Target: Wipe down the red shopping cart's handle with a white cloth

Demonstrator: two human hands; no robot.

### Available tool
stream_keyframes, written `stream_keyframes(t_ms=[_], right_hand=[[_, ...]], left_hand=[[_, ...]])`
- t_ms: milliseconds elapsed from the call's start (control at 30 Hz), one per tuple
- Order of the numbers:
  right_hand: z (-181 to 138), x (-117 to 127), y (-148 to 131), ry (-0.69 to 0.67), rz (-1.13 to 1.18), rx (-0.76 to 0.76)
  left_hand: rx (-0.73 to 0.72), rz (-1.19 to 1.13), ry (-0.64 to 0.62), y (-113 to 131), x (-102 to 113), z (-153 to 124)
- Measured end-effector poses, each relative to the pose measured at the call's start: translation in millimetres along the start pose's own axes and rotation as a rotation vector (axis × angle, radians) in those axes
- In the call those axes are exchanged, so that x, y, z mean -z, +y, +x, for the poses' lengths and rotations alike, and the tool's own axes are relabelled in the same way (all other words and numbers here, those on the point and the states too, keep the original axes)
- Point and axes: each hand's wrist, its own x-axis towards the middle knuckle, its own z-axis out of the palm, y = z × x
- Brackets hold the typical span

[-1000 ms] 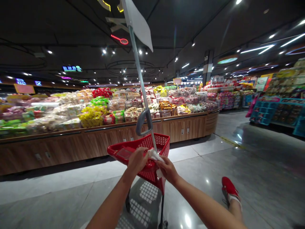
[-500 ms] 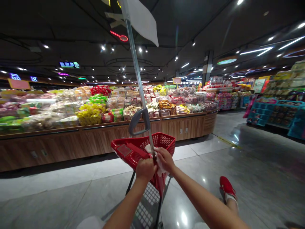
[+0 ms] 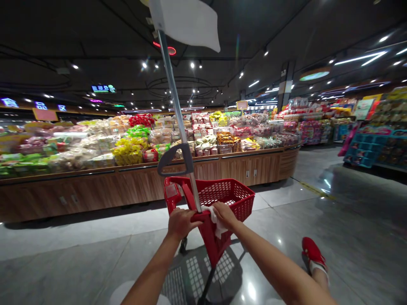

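A red plastic shopping cart [image 3: 219,190] with lattice sides stands right in front of me. Its near corner is gripped by my left hand [image 3: 182,222], the fingers wrapped over the rim beside a metal pole [image 3: 176,101]. My right hand [image 3: 225,215] presses a white cloth [image 3: 219,226] against the same corner, just right of the pole's foot. A grey loop handle [image 3: 174,160] is fixed to the pole, which leans to the left, and a white flag-like sheet [image 3: 187,23] hangs at its top.
Behind the cart runs a long wood-panelled counter [image 3: 136,184] heaped with bagged and boxed goods. Blue display racks [image 3: 362,146] stand at the right. My foot in a red shoe [image 3: 313,250] is on the shiny grey floor [image 3: 286,220].
The cart has turned, so its basket now points further right and its inside shows more. My left hand has shifted left onto the rim. The pole leans slightly more.
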Motion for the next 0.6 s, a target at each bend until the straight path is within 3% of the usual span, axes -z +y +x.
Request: stream_keyframes(t_ms=[133, 267, 333, 500, 600], right_hand=[[-5.4, 2.1, -25.0, -0.013, 0.009, 0.152], [-1.3, 8.9, -35.5, -0.090, 0.028, 0.127], [5.4, 13.7, -35.7, -0.152, 0.044, 0.013], [25.0, 18.5, -35.1, -0.214, 0.021, -0.528], [25.2, 19.1, -36.5, -0.195, 0.014, -0.554]], left_hand=[[-0.048, -0.064, 0.046, -24.3, -1.3, 2.4], [-0.160, -0.129, 0.108, -40.4, -3.0, 4.2], [-0.200, -0.130, 0.146, -42.8, -3.6, 4.2], [-0.242, -0.105, 0.177, -36.9, -4.8, 7.1], [-0.253, -0.099, 0.184, -33.3, -6.4, 11.2]])
